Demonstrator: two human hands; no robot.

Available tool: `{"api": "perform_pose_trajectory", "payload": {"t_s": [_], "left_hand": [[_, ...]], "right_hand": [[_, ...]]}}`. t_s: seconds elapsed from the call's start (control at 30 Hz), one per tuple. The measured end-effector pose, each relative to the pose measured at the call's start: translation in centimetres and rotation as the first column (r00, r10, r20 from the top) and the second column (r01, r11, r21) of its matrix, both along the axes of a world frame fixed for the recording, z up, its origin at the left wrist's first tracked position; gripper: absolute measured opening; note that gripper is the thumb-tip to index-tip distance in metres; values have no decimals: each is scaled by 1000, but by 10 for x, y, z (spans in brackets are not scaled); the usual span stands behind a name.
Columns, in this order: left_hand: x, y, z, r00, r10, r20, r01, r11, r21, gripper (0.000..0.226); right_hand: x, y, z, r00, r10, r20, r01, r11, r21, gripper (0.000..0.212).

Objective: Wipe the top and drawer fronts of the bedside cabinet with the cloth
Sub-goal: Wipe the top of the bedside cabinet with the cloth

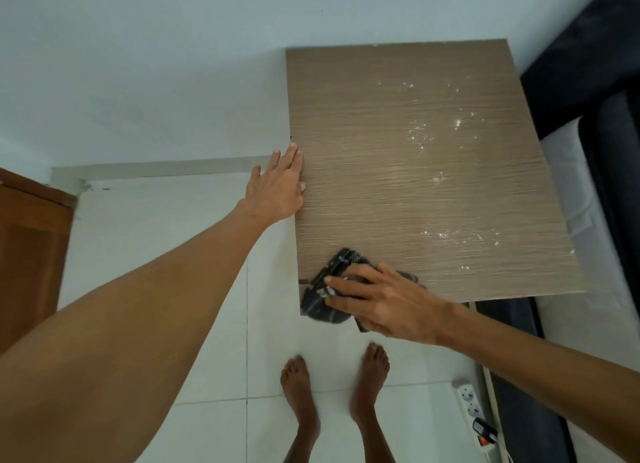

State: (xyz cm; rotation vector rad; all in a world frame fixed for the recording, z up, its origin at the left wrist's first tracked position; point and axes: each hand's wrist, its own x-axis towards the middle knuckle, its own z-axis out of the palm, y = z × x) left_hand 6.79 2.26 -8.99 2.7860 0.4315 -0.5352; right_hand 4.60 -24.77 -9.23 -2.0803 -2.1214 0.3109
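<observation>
Since wiping likely needs the cabinet steadied, the left hand [280,182] rests flat, fingers straight and holding nothing, against the 9 o'clock edge of the bedside cabinet top [398,172]. The right hand [377,296], fingers spread, presses the dark cloth [318,308] onto its 7 o'clock corner. Glinting specks [457,123] lie toward 3 o'clock.

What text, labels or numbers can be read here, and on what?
None legible.
Cloth: pale marks beside the right hand fingers, maybe print, too blurred to read.
Power strip on the floor: no marking readable.
Cabinet top: wood grain and pale specks, no text.
</observation>
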Motion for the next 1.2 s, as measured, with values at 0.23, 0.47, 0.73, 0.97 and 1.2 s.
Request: {"api": "perform_pose_trajectory", "payload": {"t_s": [0.23, 0.47, 0.73, 0.97, 1.2], "left_hand": [[12, 8, -5, 1000, 12, 18, -12, 1000, 12, 63], [32, 10, -2, 999, 33, 15, -33, 999, 37, 65], [42, 2, -3, 996, 84, 41, -85, 996, 18, 65], [44, 5, -5, 998, 59, 39, -60, 998, 36, 68], [44, 4, -2, 997, 70, 13, -70, 997, 32, 67]], "right_hand": [[114, 54, -1, 887, -457, -67, 461, 866, 192, 43], [212, 145, 12, 728, -684, -28, 668, 701, 250, 37], [261, 216, 8, 626, -779, -35, 775, 616, 144, 38], [274, 234, -6, 637, -771, 22, 753, 615, -233, 66], [226, 190, -14, 732, -670, 124, 673, 685, -277, 79]]}}
